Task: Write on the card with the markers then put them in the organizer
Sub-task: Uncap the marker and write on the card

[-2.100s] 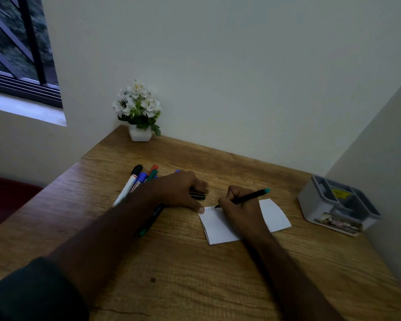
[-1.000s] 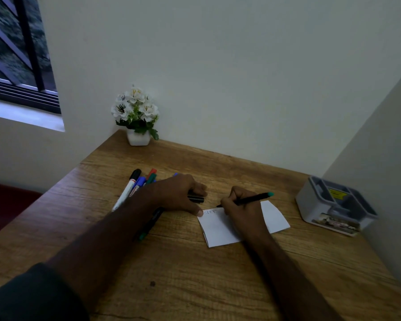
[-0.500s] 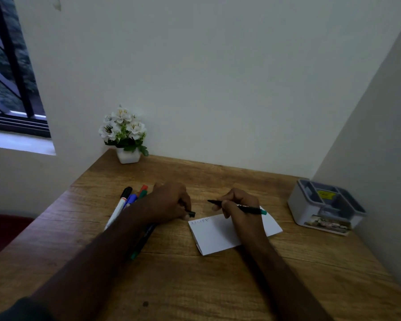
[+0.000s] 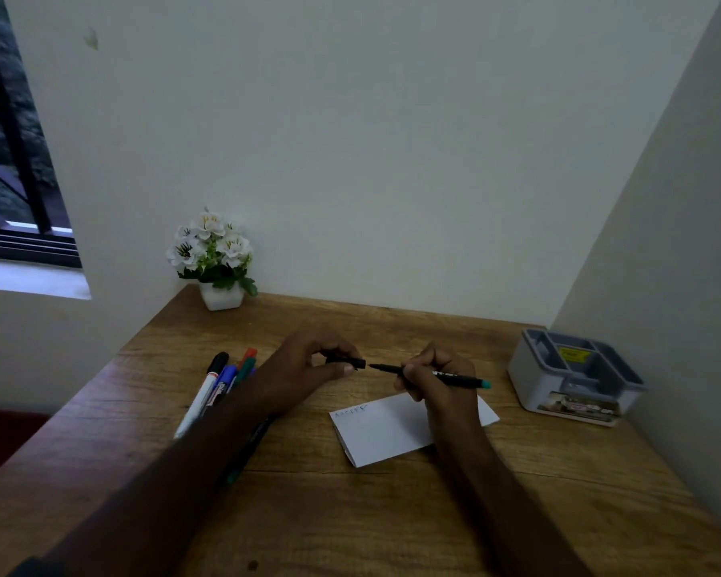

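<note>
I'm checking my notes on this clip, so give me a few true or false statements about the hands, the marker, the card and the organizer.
1. The right hand holds the black marker with a teal end above the wooden desk. True.
2. The left hand pinches the black marker cap. True.
3. The white paper card is blank. False: faint writing runs along its top left edge.
4. The grey plastic organizer stands beside the white flower pot. False: it stands at the desk's far right, the pot at the back left.
</note>
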